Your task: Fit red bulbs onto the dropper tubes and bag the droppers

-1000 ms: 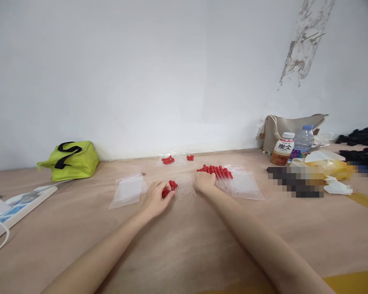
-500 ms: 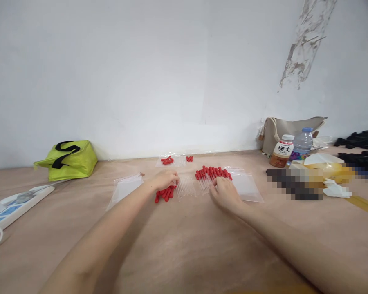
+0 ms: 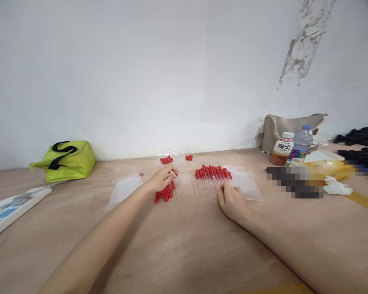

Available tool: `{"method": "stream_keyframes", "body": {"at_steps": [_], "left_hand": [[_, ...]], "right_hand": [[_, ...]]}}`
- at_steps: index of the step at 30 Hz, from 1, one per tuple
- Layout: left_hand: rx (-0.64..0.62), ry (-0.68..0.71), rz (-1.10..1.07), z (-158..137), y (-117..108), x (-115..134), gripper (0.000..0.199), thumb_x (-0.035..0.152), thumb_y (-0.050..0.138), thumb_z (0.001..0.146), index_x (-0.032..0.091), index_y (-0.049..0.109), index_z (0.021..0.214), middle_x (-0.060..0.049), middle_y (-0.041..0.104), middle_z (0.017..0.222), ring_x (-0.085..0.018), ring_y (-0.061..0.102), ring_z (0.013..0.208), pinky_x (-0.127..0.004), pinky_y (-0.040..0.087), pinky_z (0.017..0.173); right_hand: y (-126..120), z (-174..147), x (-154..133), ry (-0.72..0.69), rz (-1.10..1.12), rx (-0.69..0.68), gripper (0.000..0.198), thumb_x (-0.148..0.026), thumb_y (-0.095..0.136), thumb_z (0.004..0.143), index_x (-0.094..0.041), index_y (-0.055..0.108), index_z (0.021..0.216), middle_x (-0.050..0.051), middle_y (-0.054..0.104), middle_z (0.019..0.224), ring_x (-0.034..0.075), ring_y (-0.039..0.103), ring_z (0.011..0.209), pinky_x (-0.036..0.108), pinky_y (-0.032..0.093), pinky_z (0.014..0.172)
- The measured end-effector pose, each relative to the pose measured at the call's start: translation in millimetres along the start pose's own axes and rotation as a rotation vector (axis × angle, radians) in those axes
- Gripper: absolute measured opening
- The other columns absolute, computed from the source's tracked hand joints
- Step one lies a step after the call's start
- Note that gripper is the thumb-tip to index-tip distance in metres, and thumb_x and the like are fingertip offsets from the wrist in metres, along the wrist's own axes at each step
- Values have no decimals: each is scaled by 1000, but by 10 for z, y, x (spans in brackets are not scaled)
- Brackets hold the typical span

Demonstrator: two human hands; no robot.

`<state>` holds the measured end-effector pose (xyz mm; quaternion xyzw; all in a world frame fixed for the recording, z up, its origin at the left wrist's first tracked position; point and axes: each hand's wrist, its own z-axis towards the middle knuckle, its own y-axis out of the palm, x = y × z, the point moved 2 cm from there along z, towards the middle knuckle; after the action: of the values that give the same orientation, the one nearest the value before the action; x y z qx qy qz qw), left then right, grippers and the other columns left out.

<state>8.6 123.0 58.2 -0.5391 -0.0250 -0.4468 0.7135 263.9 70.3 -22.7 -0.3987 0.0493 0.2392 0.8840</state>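
Observation:
My left hand [image 3: 163, 178] hovers above a small pile of red rubber bulbs [image 3: 164, 194]. Its fingers are pinched, and a bit of red shows at the tips, apparently one bulb. Just right of it lies a row of clear thin tubes [image 3: 185, 186] without bulbs. Farther right, clear droppers with red bulbs [image 3: 213, 172] lie side by side, bulbs toward the wall. My right hand [image 3: 233, 200] is closed at the near ends of the rightmost droppers, thumb and forefinger pinched on one; its tip is hidden.
Clear zip bags lie at left [image 3: 125, 188] and right [image 3: 248, 185]. More red bulbs [image 3: 166, 159] sit on plastic near the wall. A lime bag [image 3: 70, 163] and power strip [image 3: 15, 210] stand left; a brown-drink bottle [image 3: 281, 151], water bottle [image 3: 303, 141] and grey bag [image 3: 268, 139] stand right.
My right hand has shifted right and slightly toward me, uncovering more of the dropper row. My left hand has drawn slightly left and up, and red shows at its fingertips.

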Motion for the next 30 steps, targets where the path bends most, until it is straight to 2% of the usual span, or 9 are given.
{"method": "stream_keyframes", "body": {"at_steps": [3,7,10,15,24,30], "left_hand": [[81,-22,-122,-330,98,131,15,26,32,89,19,46,90,-4,60,86,-14,58,77,-28,45,71],[1,-66,-251,-822,344,214,11,26,41,87,19,44,94,-2,56,81,-12,55,68,-25,46,63],[-6,-110,-228,-1017,453,229,20,26,44,85,19,46,104,-4,57,87,-14,55,72,-26,45,65],[-12,-126,-110,-1036,478,289,15,28,45,85,17,55,86,-2,56,80,-14,52,71,-24,42,61],[-50,-145,-131,-1025,465,380,11,27,46,84,17,51,83,2,53,73,-12,48,64,-21,38,59],[7,-90,-89,-984,496,390,11,26,48,84,17,55,83,1,56,74,-13,51,68,-22,39,62]], "right_hand": [[-14,-35,-21,-51,115,-18,14,-22,31,87,-15,42,88,4,60,72,15,54,61,31,34,72],[-57,-19,-188,-186,224,-98,23,-22,33,88,-14,45,107,6,63,82,16,56,75,30,36,73],[-67,-2,-389,-316,289,-191,22,-20,34,88,-18,53,101,5,63,87,15,55,80,30,35,77],[-84,-66,-607,-301,393,-182,19,-19,38,87,-18,56,92,5,60,87,14,52,81,28,35,74],[-84,-151,-678,-388,339,-178,17,-19,41,85,-17,57,88,5,61,81,14,51,73,32,29,75],[-77,-158,-704,-423,316,-208,17,-18,40,85,-17,57,86,4,59,79,13,48,70,31,28,72]]}}
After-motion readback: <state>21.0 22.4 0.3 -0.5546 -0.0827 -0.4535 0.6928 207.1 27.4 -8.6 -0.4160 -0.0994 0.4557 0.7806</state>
